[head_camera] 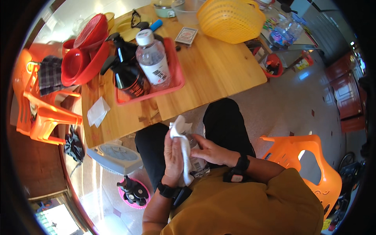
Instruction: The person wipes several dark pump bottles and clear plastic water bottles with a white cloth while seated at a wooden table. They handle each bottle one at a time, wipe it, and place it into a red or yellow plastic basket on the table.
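Observation:
Over the person's lap, my left hand (173, 158) presses a folded white cloth (185, 158) against the side of a clear plastic bottle (199, 164). My right hand (210, 151) grips the same bottle from the other side, near its upper part. The bottle is tilted, and the cloth hides part of it. In front, on the wooden table (217, 73), a red plastic tray (152, 95) holds a capped clear bottle with a white label (155, 67) and black spray bottles (129, 77). A folded white paper (98, 111) lies near the table's left corner.
Red plastic basins (88, 61) stand at the table's left. A yellow basket (230, 20), a card box (186, 35) and a clear container (188, 11) are farther back. Orange chairs (317, 158) stand at both sides. A grey fan (117, 155) is below the table's left edge.

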